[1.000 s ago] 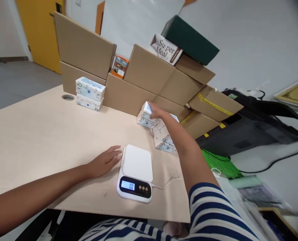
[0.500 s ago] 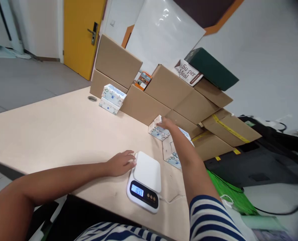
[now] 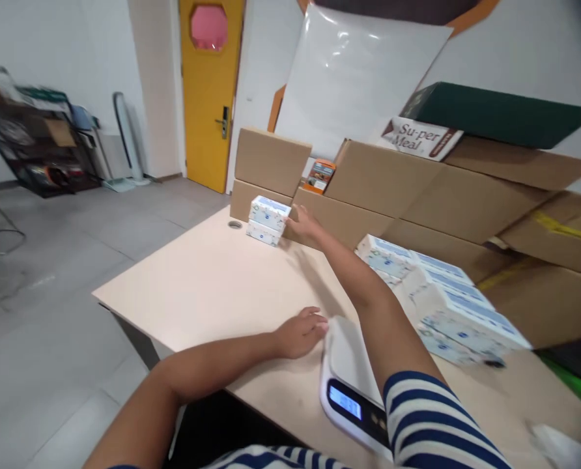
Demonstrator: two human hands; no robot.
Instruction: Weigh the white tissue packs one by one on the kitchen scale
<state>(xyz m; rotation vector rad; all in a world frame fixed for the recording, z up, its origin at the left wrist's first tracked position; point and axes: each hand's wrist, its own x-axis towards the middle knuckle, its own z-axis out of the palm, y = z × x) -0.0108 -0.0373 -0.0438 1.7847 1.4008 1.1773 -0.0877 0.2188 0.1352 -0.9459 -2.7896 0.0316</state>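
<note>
My left hand point(image 3: 300, 334) rests on the table with its fingers spread, fingertips at the left edge of a white digital scale point(image 3: 352, 355). The scale's platform holds nothing; its lit display is blurred. My right hand point(image 3: 306, 223) reaches far forward, fingers apart, at the right end of a white box with blue print point(image 3: 269, 213). Its fingertips touch or nearly touch that box. This box sits on a second, similar white box point(image 3: 262, 232). My right forearm passes above the scale and hides part of it.
More white printed boxes point(image 3: 461, 319) are stacked on the right of the table point(image 3: 197, 286). Brown cartons point(image 3: 363, 179) form a wall along the back, topped by a green box point(image 3: 495, 114) and a small orange box point(image 3: 318, 176). A round cable hole point(image 3: 234, 225) lies at the far left.
My right hand has moved from the right-hand group of white boxes to the two stacked at the far left. My left hand stays beside the scale. The view has swung left.
</note>
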